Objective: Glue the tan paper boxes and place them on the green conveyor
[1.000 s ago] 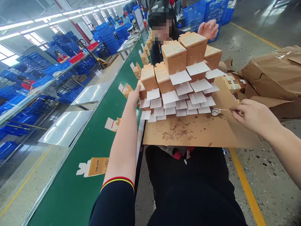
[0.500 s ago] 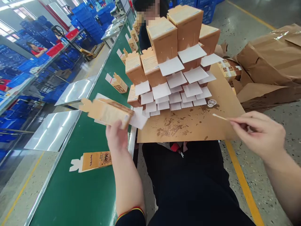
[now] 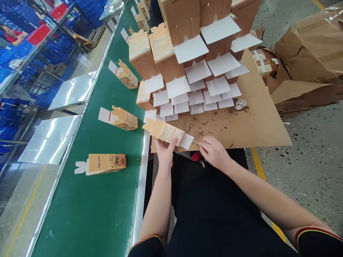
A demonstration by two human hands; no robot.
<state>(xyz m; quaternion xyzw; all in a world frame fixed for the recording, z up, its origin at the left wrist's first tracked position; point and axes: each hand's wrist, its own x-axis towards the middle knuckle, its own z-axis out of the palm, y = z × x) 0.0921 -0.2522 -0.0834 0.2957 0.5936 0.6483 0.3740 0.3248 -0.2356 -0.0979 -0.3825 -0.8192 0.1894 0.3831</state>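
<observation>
My left hand is closed around a tan printed carton, tilted, with its cut-out end pointing left and a white flap sticking out at the right end. My right hand pinches a thin cotton swab. The swab's tip is at the flap's edge; whether it touches cannot be made out. Both hands are above the near edge of a brown board. Beyond them, cartons are stacked on their sides, their white flaps hanging out towards me.
On the left runs a green conveyor belt with a metal edge, carrying a carton lying flat and an upright carton. A clear ring-shaped item lies on the board among dark spots. A large brown paper wrapping stands at right.
My left hand has brought the carton rightwards off the belt side. My right hand has moved left with the swab to the carton's flap. Belt cartons have shifted, and the view has tilted down.
</observation>
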